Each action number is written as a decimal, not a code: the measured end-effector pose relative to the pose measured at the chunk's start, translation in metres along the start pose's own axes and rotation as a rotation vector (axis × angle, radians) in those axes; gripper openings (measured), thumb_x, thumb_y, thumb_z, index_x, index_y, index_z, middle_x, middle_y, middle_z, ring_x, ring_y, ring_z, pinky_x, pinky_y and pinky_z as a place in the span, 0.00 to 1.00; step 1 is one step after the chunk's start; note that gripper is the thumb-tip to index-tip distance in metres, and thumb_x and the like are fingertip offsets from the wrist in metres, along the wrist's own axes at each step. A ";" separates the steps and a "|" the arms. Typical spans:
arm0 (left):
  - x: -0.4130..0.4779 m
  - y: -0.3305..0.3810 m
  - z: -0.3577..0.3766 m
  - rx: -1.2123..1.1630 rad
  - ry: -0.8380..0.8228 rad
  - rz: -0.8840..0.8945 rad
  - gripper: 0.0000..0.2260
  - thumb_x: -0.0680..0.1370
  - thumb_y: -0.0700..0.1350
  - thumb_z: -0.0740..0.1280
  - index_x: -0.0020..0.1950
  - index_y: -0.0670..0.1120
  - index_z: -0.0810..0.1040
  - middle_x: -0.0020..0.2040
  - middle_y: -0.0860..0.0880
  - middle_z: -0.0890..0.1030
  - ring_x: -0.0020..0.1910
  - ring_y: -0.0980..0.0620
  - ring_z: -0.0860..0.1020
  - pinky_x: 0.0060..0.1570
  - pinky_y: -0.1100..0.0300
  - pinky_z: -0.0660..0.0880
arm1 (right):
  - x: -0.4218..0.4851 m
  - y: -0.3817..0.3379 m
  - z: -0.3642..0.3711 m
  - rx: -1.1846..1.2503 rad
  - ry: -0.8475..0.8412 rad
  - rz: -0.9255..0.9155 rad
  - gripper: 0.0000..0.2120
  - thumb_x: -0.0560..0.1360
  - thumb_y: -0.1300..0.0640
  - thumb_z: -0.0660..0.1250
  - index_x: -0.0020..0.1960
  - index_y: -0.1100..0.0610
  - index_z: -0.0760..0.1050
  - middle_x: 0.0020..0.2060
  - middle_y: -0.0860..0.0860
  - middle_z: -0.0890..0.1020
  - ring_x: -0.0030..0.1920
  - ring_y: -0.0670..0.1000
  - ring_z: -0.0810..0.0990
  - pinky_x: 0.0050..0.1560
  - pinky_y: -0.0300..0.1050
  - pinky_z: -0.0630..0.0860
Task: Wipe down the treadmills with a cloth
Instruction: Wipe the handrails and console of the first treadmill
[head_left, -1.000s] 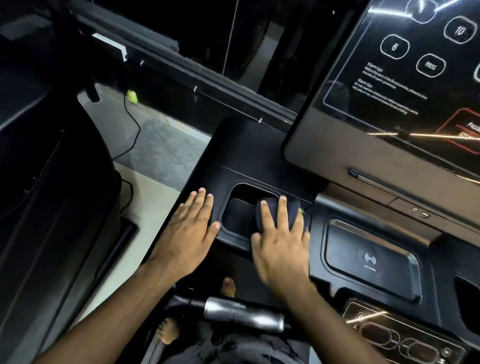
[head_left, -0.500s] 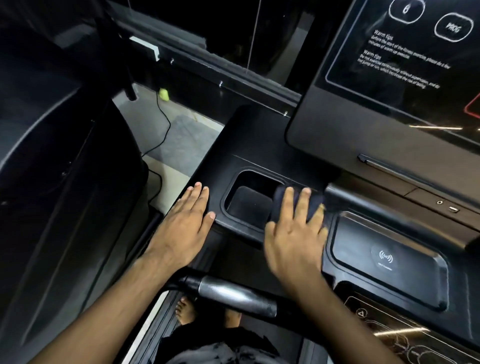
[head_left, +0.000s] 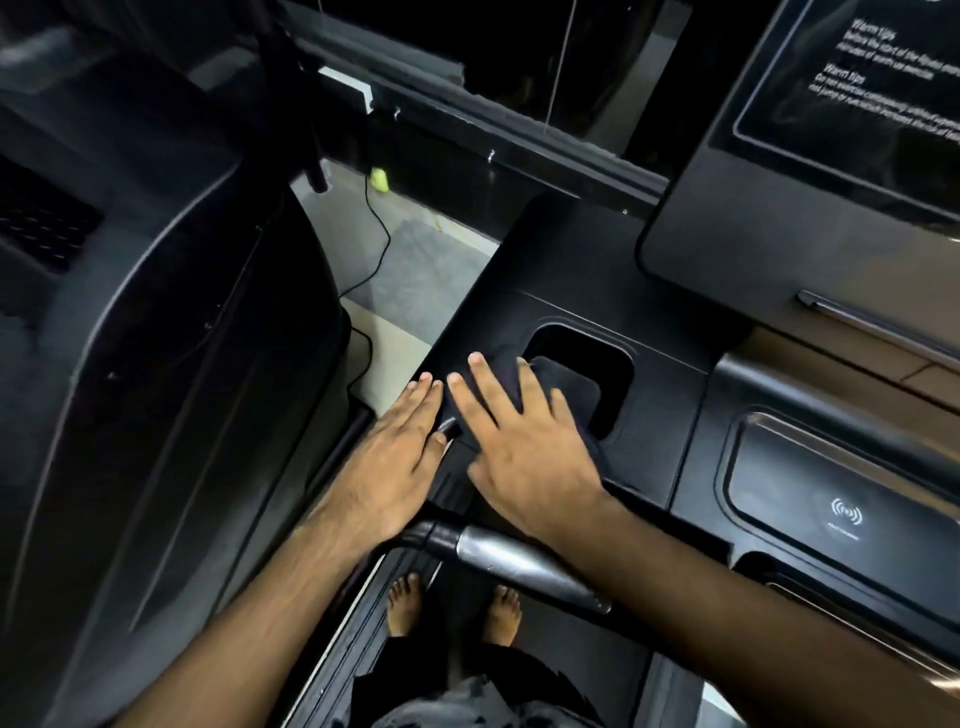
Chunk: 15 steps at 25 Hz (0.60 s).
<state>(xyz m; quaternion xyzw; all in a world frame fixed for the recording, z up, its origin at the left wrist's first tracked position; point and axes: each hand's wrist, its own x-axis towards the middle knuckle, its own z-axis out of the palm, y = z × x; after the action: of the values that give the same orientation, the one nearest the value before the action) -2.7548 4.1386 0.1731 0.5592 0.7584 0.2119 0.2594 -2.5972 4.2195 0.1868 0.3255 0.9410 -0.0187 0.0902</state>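
Note:
I stand on a black treadmill whose console deck (head_left: 566, 270) fills the middle of the view. My right hand (head_left: 524, 447) lies flat with straight, spread fingers on a dark cloth (head_left: 511, 364), pressing it onto the deck at the left rim of the cup-holder recess (head_left: 587, 379). The cloth shows only between and beyond the fingers. My left hand (head_left: 395, 457) rests flat on the deck's left edge, right beside the right hand, its fingers straight.
A silver-grey handlebar (head_left: 519, 564) runs under my right wrist. A wireless charging pad (head_left: 841, 493) and the big touchscreen (head_left: 852, 93) are on the right. A neighbouring black machine (head_left: 145, 338) stands left, with a cable (head_left: 382, 244) on the pale floor between.
My right hand has slid the cloth leftward from the right rim of the cup-holder recess to its left rim, ending next to my left hand. The camera has swung left and down.

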 end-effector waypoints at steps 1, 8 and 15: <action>-0.001 -0.002 -0.001 -0.017 -0.007 -0.002 0.25 0.84 0.47 0.55 0.80 0.49 0.51 0.80 0.56 0.49 0.75 0.66 0.44 0.67 0.77 0.38 | -0.002 0.006 0.000 -0.015 -0.006 -0.031 0.45 0.70 0.47 0.68 0.81 0.49 0.50 0.81 0.51 0.53 0.76 0.64 0.60 0.67 0.68 0.67; 0.000 -0.016 0.002 -0.070 -0.016 -0.032 0.26 0.84 0.49 0.54 0.80 0.50 0.49 0.80 0.56 0.49 0.76 0.66 0.45 0.71 0.71 0.42 | 0.026 -0.002 -0.006 -0.106 -0.008 -0.126 0.44 0.75 0.45 0.65 0.82 0.48 0.42 0.81 0.50 0.46 0.79 0.63 0.48 0.73 0.68 0.59; -0.008 -0.019 -0.002 -0.062 -0.037 0.049 0.24 0.84 0.48 0.54 0.80 0.50 0.53 0.79 0.58 0.50 0.76 0.66 0.46 0.69 0.75 0.40 | -0.038 0.059 -0.007 -0.535 -0.106 -0.609 0.35 0.80 0.56 0.59 0.82 0.51 0.46 0.81 0.51 0.38 0.78 0.65 0.36 0.75 0.71 0.47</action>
<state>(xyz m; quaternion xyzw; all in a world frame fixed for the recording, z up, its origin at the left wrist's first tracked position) -2.7685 4.1257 0.1644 0.5730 0.7326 0.2312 0.2855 -2.5327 4.2432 0.2023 -0.0045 0.9602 0.1839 0.2101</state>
